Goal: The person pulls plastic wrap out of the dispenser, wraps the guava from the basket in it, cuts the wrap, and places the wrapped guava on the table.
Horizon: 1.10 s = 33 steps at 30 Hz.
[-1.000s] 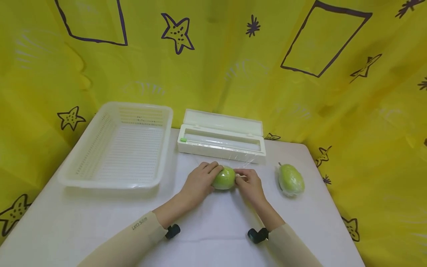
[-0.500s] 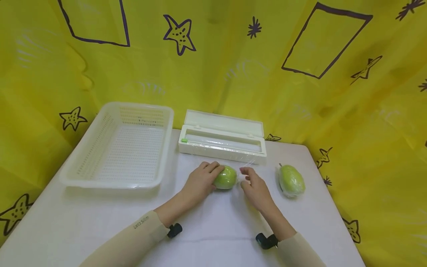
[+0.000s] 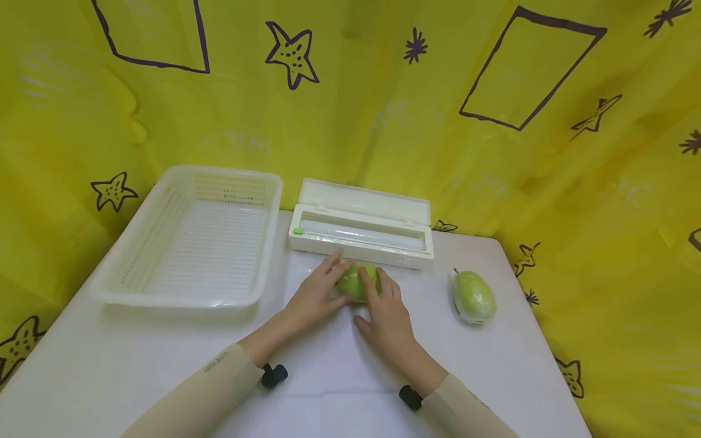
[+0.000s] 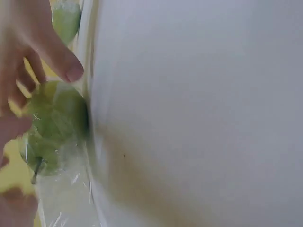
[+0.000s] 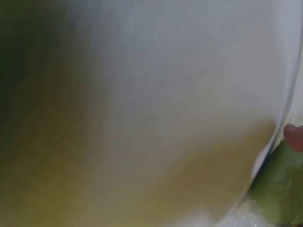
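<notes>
On the white table a green pear (image 3: 350, 286), wrapped in clear cling film, lies between both hands. Spread fingers of my left hand (image 3: 313, 299) touch its left end, thumb apart. From the right, my right hand (image 3: 390, 321) lays nearly straight fingers over the pear's top, its thumb held away from the fruit. In the left wrist view, the pear's stem shows, and loose cling film (image 4: 66, 201) trails flat from that end. Right wrist view: part of the pear (image 5: 279, 189) and a fingertip appear at the lower right edge.
Just behind the hands stands an opened white cling film box (image 3: 361, 250) with its roll (image 3: 364, 236) inside. A second film-wrapped pear (image 3: 474, 297) lies on the right. At left is a white plastic basket (image 3: 249, 300). A yellow curtain (image 3: 350, 91) hangs behind the table.
My right hand, which pinched film at the pear's right end and then drew off rightward, has come back over the pear. My left hand has loosened its hold, and the pear has shifted slightly left.
</notes>
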### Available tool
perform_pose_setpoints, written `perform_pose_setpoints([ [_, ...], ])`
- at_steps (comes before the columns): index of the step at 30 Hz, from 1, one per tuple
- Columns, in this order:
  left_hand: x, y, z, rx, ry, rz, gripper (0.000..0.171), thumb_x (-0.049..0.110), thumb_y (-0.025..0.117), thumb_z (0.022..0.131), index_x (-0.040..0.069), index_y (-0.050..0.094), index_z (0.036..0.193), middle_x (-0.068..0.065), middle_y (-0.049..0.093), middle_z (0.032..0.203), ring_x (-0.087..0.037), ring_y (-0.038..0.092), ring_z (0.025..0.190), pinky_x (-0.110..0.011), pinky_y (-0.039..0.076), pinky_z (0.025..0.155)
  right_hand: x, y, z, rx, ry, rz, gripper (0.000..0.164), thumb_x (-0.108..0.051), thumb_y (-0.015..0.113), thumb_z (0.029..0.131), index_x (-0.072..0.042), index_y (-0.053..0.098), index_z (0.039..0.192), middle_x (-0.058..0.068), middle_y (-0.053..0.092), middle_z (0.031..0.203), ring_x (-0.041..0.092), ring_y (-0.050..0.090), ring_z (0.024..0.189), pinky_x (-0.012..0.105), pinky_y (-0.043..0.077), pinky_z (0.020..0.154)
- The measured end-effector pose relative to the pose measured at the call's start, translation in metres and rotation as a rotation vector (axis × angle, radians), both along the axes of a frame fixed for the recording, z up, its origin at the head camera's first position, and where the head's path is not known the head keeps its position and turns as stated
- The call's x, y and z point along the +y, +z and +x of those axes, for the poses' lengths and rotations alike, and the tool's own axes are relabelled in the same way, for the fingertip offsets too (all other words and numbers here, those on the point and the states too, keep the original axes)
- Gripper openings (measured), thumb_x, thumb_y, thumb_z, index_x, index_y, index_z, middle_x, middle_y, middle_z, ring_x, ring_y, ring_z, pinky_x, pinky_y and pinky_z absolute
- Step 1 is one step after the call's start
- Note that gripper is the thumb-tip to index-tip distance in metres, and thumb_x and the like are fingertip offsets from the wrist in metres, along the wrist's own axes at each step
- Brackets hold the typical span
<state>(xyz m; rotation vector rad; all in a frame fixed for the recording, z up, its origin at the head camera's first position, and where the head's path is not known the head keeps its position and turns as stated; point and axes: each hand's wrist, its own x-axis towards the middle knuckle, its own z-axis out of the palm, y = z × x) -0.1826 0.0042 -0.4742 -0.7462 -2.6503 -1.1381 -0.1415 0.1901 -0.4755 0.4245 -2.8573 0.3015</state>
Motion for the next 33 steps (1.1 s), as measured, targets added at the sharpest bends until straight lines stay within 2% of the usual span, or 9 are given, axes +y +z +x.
perform_pose_setpoints([
  [2,-0.005,0.002,0.007,-0.014,0.069,0.134,0.055,0.013,0.077,0.084,0.012,0.058,0.136,-0.013,0.045,0.148,-0.031,0.052,0.125,-0.046,0.048,0.1,0.001,0.0,-0.004,-0.006,-0.016,-0.01,0.1,-0.028,0.09,0.071,-0.02,0.034,0.154,0.02,0.036,0.149,0.042,0.043,0.13,0.048,0.06,0.074],
  [7,-0.01,0.0,0.036,-0.236,0.139,0.453,0.032,0.002,0.067,0.086,0.005,0.061,0.117,-0.012,0.057,0.117,-0.023,0.057,0.096,-0.033,0.051,0.083,0.003,0.005,-0.01,-0.003,-0.004,-0.044,0.093,-0.025,0.09,0.072,-0.022,0.04,0.151,0.022,0.041,0.145,0.044,0.047,0.126,0.052,0.057,0.084],
  [12,0.0,-0.006,0.05,-0.302,0.064,0.427,0.038,0.001,0.067,0.085,0.003,0.059,0.122,-0.015,0.056,0.123,-0.034,0.06,0.109,-0.046,0.053,0.093,0.005,0.011,-0.015,0.013,0.002,-0.052,0.09,-0.021,0.092,0.07,-0.021,0.046,0.148,0.023,0.047,0.14,0.044,0.052,0.12,0.052,0.056,0.085],
  [13,0.003,-0.005,0.051,-0.354,0.059,0.434,0.04,0.004,0.068,0.085,0.002,0.057,0.124,-0.017,0.055,0.126,-0.037,0.059,0.114,-0.049,0.051,0.096,0.004,0.011,-0.016,0.018,0.002,-0.052,0.09,-0.021,0.092,0.07,-0.021,0.047,0.147,0.023,0.048,0.138,0.044,0.053,0.119,0.052,0.056,0.084],
  [16,0.013,-0.002,0.053,-0.616,0.1,0.559,0.057,0.011,0.066,0.088,-0.001,0.044,0.138,-0.024,0.045,0.142,-0.043,0.05,0.129,-0.053,0.043,0.107,0.003,0.011,-0.018,0.021,-0.003,-0.065,0.088,-0.019,0.092,0.069,-0.02,0.048,0.146,0.023,0.05,0.136,0.043,0.054,0.116,0.052,0.057,0.082],
  [18,0.016,0.0,0.05,-0.747,0.169,0.666,0.066,0.013,0.062,0.09,-0.002,0.033,0.147,-0.026,0.036,0.151,-0.044,0.041,0.138,-0.055,0.036,0.112,0.001,0.012,-0.019,0.022,-0.006,-0.074,0.087,-0.019,0.092,0.069,-0.021,0.05,0.145,0.023,0.051,0.134,0.043,0.055,0.114,0.051,0.057,0.08],
  [22,0.018,-0.002,0.037,-0.766,0.211,0.762,0.07,0.009,0.054,0.093,-0.004,0.021,0.154,-0.025,0.029,0.157,-0.041,0.034,0.143,-0.054,0.032,0.115,-0.001,0.014,-0.02,0.028,-0.018,-0.07,0.083,-0.016,0.091,0.07,-0.022,0.051,0.143,0.022,0.053,0.132,0.041,0.056,0.111,0.05,0.057,0.077],
  [29,0.015,-0.016,0.004,-0.808,0.308,0.861,0.046,0.007,0.057,0.091,-0.003,0.043,0.133,-0.018,0.05,0.128,-0.028,0.055,0.116,-0.041,0.047,0.105,-0.002,0.017,-0.023,-0.027,-0.029,-0.078,0.075,-0.011,0.085,0.077,-0.024,0.051,0.142,0.018,0.054,0.13,0.038,0.057,0.11,0.048,0.056,0.08],
  [33,0.015,-0.016,-0.008,-0.807,0.294,0.792,0.034,0.02,0.056,0.095,-0.001,0.048,0.121,-0.012,0.053,0.111,-0.02,0.057,0.095,-0.035,0.055,0.089,0.001,0.018,-0.023,-0.034,-0.027,-0.072,0.075,-0.011,0.086,0.077,-0.024,0.051,0.142,0.017,0.054,0.131,0.038,0.057,0.112,0.049,0.056,0.081],
])
